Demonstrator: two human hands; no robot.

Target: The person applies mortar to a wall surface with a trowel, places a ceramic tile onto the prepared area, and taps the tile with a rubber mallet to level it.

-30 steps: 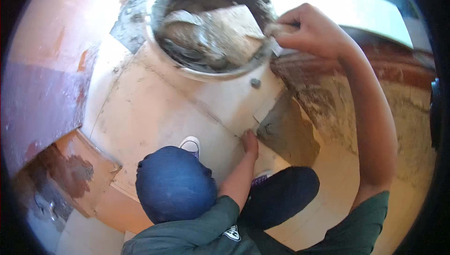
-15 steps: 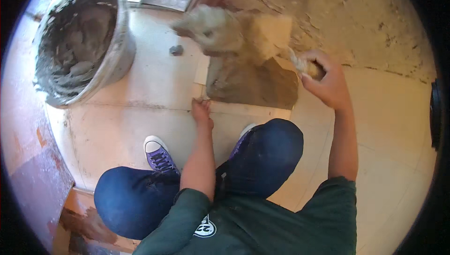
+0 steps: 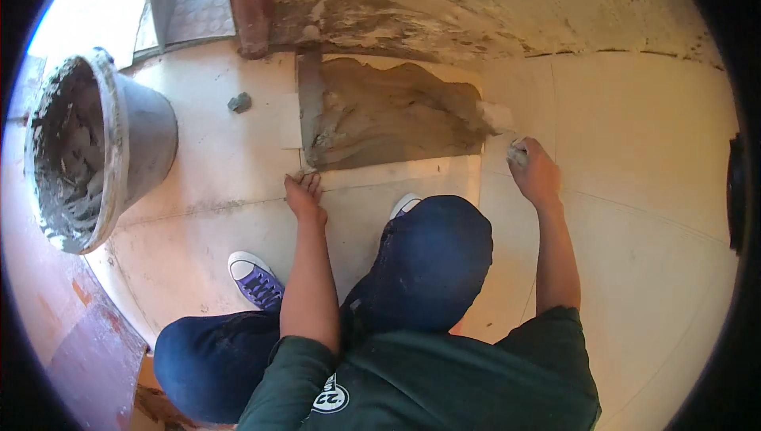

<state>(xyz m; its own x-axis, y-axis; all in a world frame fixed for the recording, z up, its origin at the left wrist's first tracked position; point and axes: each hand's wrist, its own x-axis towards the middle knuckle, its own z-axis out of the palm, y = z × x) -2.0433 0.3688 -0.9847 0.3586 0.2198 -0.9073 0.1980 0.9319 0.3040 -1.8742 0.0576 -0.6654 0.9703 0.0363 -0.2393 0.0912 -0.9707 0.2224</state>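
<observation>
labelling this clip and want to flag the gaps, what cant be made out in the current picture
Trowel handle: mostly hidden by the right hand, head view.
Trowel blade: blurred where it meets the floor mortar, head view.
Right shoe: all but the toe covered by the right knee, head view.
Bucket: inside bottom hidden by mortar, head view.
Rough surface: cut off by the upper picture edge, head view.

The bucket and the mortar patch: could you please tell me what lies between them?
The head view shows a small grey lump on the floor tiles, then a pale rectangular piece at the left edge of the mortar patch.
</observation>
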